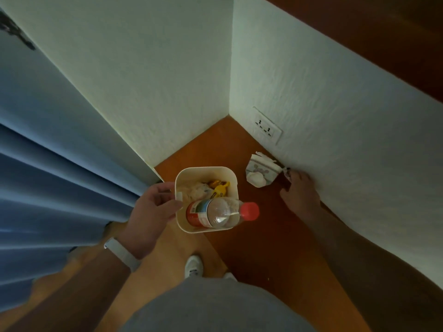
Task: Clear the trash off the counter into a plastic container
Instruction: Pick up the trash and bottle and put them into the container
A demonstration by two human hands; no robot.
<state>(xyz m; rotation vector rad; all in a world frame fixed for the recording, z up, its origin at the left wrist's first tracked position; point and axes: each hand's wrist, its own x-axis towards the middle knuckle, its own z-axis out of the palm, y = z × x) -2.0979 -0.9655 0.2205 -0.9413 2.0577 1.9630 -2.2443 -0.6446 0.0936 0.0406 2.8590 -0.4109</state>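
My left hand (153,207) grips the left rim of a cream plastic container (230,178) and holds it above the edge of the brown counter (259,236). Inside the container lie a clear bottle (215,212) with a red cap that sticks out over the rim, a yellow wrapper (220,188) and crumpled paper. My right hand (299,190) rests on the counter by the wall. Its fingertips touch a small dark scrap (287,172) and the thumb is spread apart. A crumpled white paper packet (260,171) lies just left of that hand.
White walls meet in a corner behind the counter, with a double socket (268,129) low on the right wall. A blue curtain (48,188) hangs at the left. My white shoe (193,265) stands on the wooden floor below the container.
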